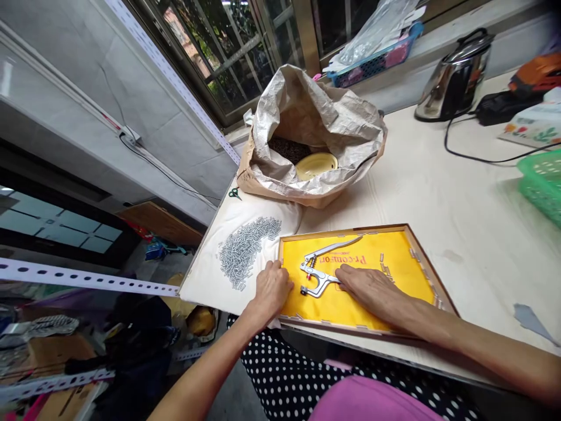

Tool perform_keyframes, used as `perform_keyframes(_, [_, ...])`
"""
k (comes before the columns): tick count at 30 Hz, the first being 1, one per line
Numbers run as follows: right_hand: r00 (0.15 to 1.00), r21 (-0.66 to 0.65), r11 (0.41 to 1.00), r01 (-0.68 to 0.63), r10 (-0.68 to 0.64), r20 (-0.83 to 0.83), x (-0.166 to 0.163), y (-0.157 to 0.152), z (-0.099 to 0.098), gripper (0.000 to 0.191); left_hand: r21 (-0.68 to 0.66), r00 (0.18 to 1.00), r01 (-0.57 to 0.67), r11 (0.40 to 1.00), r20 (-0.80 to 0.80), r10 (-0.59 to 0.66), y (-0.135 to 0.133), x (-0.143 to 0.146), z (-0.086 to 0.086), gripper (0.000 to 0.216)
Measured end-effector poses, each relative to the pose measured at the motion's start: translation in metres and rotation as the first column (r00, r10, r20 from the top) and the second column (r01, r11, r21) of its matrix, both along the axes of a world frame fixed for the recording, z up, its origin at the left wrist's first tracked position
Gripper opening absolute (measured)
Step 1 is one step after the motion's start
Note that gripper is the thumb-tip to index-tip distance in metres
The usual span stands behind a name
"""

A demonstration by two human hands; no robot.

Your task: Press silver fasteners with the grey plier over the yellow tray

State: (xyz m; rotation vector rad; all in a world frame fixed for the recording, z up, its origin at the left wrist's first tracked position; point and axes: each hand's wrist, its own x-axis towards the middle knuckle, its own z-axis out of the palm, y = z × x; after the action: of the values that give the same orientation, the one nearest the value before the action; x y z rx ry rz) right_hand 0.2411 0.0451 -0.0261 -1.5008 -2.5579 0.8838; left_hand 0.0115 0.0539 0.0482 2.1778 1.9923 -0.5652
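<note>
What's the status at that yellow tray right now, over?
Left hand on tray edge, empty. Right hand flat, touching pliers. Metal pieces beside tray.

A pale table (pixel 438 175) carries a wooden tray (pixel 432 275), paper sack (pixel 315 111), white cloth (pixel 210 275), kettle (pixel 456 76) and green basket (pixel 543 181).

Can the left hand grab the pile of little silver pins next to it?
Probably yes. The left hand rests on the tray's edge, right beside the pile of silver pins on the white cloth. Nothing lies between them, and the hand holds nothing.
</note>
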Motion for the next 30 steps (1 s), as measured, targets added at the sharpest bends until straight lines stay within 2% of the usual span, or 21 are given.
perform_keyframes(2, [1.000, 0.019, 1.000, -0.006, 0.006, -0.004, -0.001, 0.000, -0.003, 0.020, 0.117, 0.997, -0.076, 0.990, 0.043, 0.071, 0.011, -0.017, 0.000, 0.024])
perform_keyframes(4, [1.000, 0.043, 0.999, -0.012, 0.012, -0.005, -0.001, 0.000, -0.005, 0.018, 0.270, 0.983, -0.180, 0.946, 0.070, 0.167, 0.029, -0.039, -0.004, 0.029])
perform_keyframes(6, [1.000, 0.067, 0.998, -0.009, 0.009, -0.004, -0.002, 0.000, -0.008, 0.015, 0.340, 0.964, -0.267, 0.901, 0.100, 0.248, 0.046, -0.062, -0.012, 0.028])
perform_keyframes(8, [1.000, 0.077, 0.997, 0.000, 0.000, 0.008, -0.002, 0.000, -0.009, 0.014, 0.334, 0.952, -0.302, 0.893, 0.149, 0.266, 0.059, -0.082, -0.024, 0.024])
perform_keyframes(10, [1.000, 0.078, 0.997, 0.004, -0.006, 0.026, -0.003, 0.000, -0.010, 0.013, 0.317, 0.956, -0.273, 0.908, 0.196, 0.219, 0.066, -0.095, -0.037, 0.021])
perform_keyframes(13, [0.999, 0.073, 0.997, -0.005, 0.002, 0.052, -0.003, 0.000, -0.009, 0.014, 0.325, 0.964, -0.191, 0.926, 0.239, 0.115, 0.068, -0.102, -0.050, 0.018])
perform_keyframes(15, [0.998, 0.069, 0.998, -0.007, 0.002, 0.070, -0.003, 0.000, -0.008, 0.014, 0.325, 0.960, -0.177, 0.929, 0.265, 0.090, 0.069, -0.103, -0.054, 0.017])
perform_keyframes(24, [0.997, 0.084, 0.996, -0.012, 0.006, 0.071, -0.004, -0.001, -0.009, 0.016, 0.303, 0.894, -0.306, 0.903, 0.419, 0.162, 0.072, -0.105, -0.050, 0.016])
perform_keyframes(27, [0.998, 0.090, 0.996, -0.012, 0.006, 0.062, -0.001, -0.001, -0.009, 0.016, 0.267, 0.825, -0.400, 0.877, 0.521, 0.218, 0.066, -0.107, -0.046, 0.014])
perform_keyframes(30, [1.000, 0.128, 0.992, -0.005, 0.002, 0.023, 0.003, 0.002, -0.002, 0.014, 0.166, 0.725, -0.473, 0.865, 0.632, 0.274, 0.052, -0.107, -0.036, 0.014])
